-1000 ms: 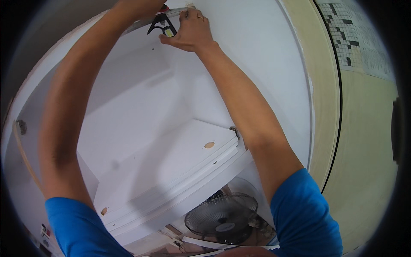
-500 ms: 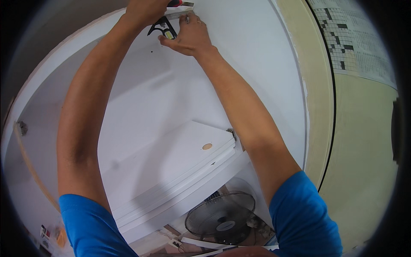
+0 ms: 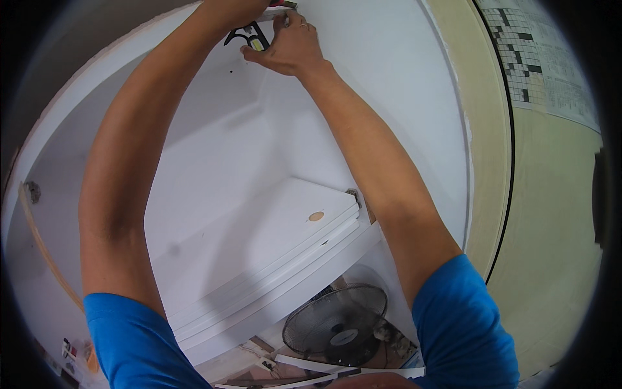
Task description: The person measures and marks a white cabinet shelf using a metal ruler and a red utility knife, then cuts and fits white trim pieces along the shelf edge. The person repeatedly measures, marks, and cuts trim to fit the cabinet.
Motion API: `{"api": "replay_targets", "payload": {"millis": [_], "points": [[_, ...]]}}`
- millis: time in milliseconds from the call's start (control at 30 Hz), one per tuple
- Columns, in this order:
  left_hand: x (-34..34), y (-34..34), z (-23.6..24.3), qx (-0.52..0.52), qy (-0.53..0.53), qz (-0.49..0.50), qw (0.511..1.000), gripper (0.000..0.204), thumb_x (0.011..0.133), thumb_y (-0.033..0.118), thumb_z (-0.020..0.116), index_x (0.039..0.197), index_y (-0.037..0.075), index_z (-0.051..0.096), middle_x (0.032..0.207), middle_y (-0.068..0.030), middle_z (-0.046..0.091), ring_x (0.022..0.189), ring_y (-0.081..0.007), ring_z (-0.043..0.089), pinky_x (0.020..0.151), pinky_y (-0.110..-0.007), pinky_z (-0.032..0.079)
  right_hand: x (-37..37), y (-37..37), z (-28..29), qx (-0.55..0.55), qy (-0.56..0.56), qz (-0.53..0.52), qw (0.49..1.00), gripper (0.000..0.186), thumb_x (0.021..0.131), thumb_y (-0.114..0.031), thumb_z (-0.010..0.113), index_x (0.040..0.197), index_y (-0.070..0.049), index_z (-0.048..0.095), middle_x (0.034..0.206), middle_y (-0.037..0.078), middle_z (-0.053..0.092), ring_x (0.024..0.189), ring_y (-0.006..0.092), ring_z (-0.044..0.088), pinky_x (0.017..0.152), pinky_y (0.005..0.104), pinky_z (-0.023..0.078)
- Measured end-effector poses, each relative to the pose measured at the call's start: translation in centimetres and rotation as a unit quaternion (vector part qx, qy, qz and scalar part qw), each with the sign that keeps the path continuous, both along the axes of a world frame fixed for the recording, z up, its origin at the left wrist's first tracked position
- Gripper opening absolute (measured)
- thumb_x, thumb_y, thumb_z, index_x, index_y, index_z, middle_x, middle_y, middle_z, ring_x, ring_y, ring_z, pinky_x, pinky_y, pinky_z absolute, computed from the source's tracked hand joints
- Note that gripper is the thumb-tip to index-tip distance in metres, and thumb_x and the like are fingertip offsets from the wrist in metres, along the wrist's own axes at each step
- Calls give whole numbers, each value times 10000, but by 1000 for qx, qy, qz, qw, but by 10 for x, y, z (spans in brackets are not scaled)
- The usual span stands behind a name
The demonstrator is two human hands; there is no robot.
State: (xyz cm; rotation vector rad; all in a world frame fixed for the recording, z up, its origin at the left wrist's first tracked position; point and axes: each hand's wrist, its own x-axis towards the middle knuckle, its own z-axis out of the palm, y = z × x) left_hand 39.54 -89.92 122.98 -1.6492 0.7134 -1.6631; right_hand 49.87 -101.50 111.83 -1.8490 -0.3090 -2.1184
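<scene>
Probably to keep it steady, the right hand (image 3: 293, 47) grasps a black-headed metal combination square with a yellow vial (image 3: 257, 46) at the white cabinet's (image 3: 214, 159) upper right corner; the left hand (image 3: 243, 9), partly cropped, grips a red-handled metal tool (image 3: 278, 3).

Two hands (image 3: 291, 47), two sleeves (image 3: 133, 337) (one each side), one fan (image 3: 337, 322), one combination square (image 3: 260, 43)

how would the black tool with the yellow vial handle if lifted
The black tool is probably stiff, given its hard-edged hooked shape, and perhaps light for its size, since openings break up its body. Its inset yellow vial may be fragile.
</scene>
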Motion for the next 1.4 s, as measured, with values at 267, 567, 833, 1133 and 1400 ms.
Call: {"api": "replay_targets", "payload": {"millis": [267, 567, 833, 1133, 1400], "points": [[-55, -9, -20, -35, 31, 127, 991, 288, 976, 218, 665, 1198, 94, 800, 1105, -185, 778, 1017, -347, 754, 849, -466, 597, -15, -4, -1, -28, 13, -6, 1000, 1070, 759, -764, 688, 1313, 149, 626, 1430, 312, 530, 1377, 385, 516, 1116, 526, 455], [-116, 75, -18, -159, 119, -195, 961, 384, 1002, 236, 691, 1304, 0, 719, 1319, -211, 721, 1203, -341, 692, 1043, -459, 523, -7, -6, 3, -43, 84, -20, 995, 1090, 777, -739, 677, 1389, 156, 557, 1450, 348, 506, 1363, 421, 533, 1116, 541, 471], [-50, 167, -29, -280, 127, -183, 934, 505, 977, 355, 721, 1362, 31, 686, 1204, -201, 755, 1114, -354, 715, 991, -423, 512, -13, 45, -4, 61, -69, -65, 994, 765, 867, -359, 685, 1465, 77, 490, 1494, 369, 492, 1339, 490, 560, 1093, 500, 514], [-80, 222, -98, -385, 281, -247, 844, 376, 974, 397, 708, 1122, 57, 648, 801, -53, 660, 627, -86, 521, 513, -294, 413, -71, 81, -114, -33, 47, 111, 992, 805, 890, -62, 595, 1566, 152, 213, 1584, 494, 219, 876, 521, 722, 705, 493, 630], [-96, 260, -174, -434, 501, -195, 723, 282, 973, 333, 677, 1030, 77, 574, 749, -81, 657, 621, -108, 555, 536, -293, 420, -98, 105, -159, -65, 234, 149, 959, 763, 893, -38, 569, 1564, 142, 253, 1658, 424, 157, 875, 471, 718, 711, 483, 605]]}}
